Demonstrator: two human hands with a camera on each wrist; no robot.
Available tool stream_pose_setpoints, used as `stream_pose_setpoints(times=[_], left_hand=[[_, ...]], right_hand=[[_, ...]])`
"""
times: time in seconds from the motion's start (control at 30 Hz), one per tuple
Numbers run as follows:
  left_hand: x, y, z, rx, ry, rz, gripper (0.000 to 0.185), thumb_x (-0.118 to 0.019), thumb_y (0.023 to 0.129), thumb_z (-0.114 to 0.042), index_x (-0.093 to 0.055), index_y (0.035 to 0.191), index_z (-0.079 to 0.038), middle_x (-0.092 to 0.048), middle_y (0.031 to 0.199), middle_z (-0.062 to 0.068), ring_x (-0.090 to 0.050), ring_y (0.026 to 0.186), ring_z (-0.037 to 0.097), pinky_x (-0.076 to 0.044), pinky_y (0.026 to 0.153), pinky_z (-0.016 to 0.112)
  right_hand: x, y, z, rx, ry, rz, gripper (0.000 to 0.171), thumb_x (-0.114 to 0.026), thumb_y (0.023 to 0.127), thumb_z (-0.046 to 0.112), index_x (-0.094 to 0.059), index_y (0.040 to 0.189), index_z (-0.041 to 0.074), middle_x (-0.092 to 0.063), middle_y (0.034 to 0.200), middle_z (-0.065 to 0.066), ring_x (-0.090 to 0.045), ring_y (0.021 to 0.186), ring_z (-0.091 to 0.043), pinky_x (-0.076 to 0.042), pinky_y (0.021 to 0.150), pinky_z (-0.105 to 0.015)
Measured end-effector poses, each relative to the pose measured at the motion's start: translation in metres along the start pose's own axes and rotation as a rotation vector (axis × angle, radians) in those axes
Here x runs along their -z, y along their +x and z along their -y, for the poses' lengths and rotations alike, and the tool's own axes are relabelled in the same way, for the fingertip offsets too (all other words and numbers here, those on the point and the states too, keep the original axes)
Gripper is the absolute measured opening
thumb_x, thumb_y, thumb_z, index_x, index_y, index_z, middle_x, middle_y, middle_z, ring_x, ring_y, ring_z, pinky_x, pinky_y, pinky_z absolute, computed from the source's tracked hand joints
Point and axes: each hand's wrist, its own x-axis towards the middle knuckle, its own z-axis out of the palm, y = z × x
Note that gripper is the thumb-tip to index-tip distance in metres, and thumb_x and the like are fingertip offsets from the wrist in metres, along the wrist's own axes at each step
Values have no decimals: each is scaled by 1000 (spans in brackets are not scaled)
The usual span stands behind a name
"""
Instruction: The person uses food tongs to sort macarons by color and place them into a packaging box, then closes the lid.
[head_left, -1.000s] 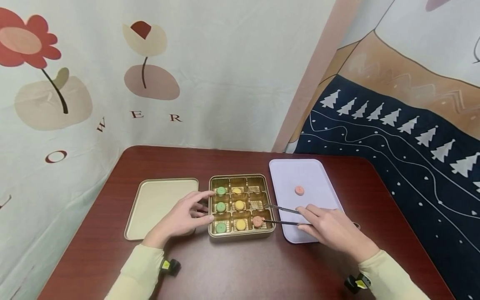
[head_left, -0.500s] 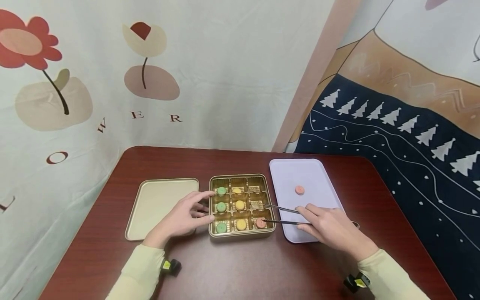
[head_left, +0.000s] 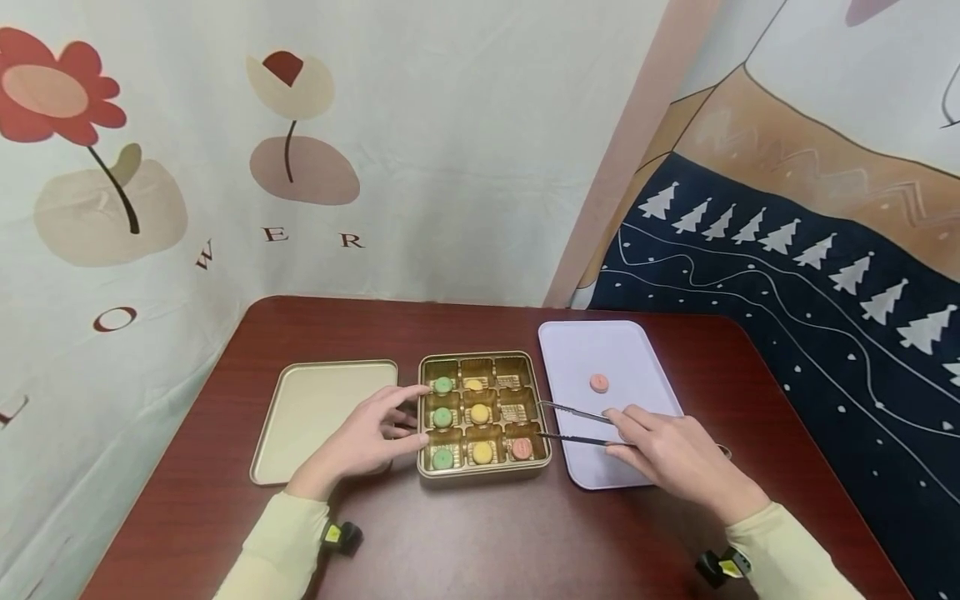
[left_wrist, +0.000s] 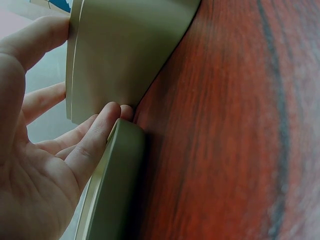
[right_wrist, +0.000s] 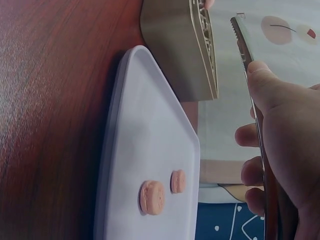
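Note:
A gold tin (head_left: pixel 483 473) with a divided insert stands mid-table. Green macarons (head_left: pixel 442 417) fill its left column and yellow macarons (head_left: pixel 480 414) its middle column. One pink macaron (head_left: pixel 521 449) lies in the front right compartment; the two behind it hold none. My left hand (head_left: pixel 371 433) touches the tin's left wall with spread fingertips, thumb near the front. Metal tongs (head_left: pixel 577 438) are held in my right hand (head_left: pixel 675 458), their arms spread apart and nothing between the tips, just above the tin's right rim.
A lilac tray (head_left: pixel 592 342) lies right of the tin. Two pink macarons (right_wrist: pixel 152 197) sit on it in the right wrist view; my right hand hides one from the head view. The tin's lid (head_left: pixel 315 400) lies at the left, partly under my left hand.
The tongs have let go of the pink macaron, which has settled flat in the front right compartment. My right hand has drawn back slightly to the right; my left hand stays put.

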Motion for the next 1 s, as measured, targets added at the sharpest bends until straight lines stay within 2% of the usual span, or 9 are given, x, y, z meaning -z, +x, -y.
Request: stream_pose_setpoints(times=[0.17, 0.27, 0.43, 0.67, 0.83, 1.0], left_hand=[[0, 0, 0, 3, 0, -2, 77, -87, 88, -25, -51, 155, -16, -54, 137, 14, -70, 110, 28, -64, 89, 26], [0, -1, 0, 1, -2, 1, 77, -87, 88, -25, -51, 155, -15, -54, 137, 15, -70, 110, 28, -64, 89, 26], [0, -1, -2, 2, -4, 7, 77, -87, 88, -24, -50, 156, -13, -53, 137, 16, -70, 109, 29, -63, 88, 24], [0, -1, -2, 6, -1, 8, 77, -87, 88, -25, -50, 155, -14, -53, 138, 16, -70, 110, 29, -63, 88, 24], [0, -1, -1, -1, -1, 3, 77, -88, 88, -25, -51, 155, -14, -54, 138, 16, -70, 109, 28, -63, 88, 25], [0, -1, 0, 1, -1, 5, 78, -87, 88, -25, -51, 155, -14, -54, 138, 16, -70, 109, 28, -64, 88, 24]], right_hand=[[-1, -3, -8, -37, 8, 7, 42, -77, 95, 40, -73, 124, 10, -67, 91, 7, -52, 64, 1, -50, 50, -16], [-2, -5, -16, -86, 3, 10, 46, -83, 90, 37, -73, 124, 9, -69, 93, 5, -53, 64, -1, -51, 50, -18], [-3, -12, -30, -185, -24, 40, 52, -89, 82, 34, -70, 126, 13, -67, 88, 3, -47, 62, -3, -46, 48, -20], [-5, -22, -50, -301, -48, 76, 50, -87, 86, 31, -68, 127, 11, -68, 93, -2, -50, 62, -7, -49, 49, -23], [-9, -28, -62, -338, -54, 91, 48, -85, 89, 30, -67, 129, 10, -64, 91, -1, -48, 62, -9, -43, 49, -23], [-13, -32, -69, -369, -47, 124, 46, -83, 91, 30, -67, 130, 10, -63, 91, 0, -48, 64, -9, -43, 49, -23]])
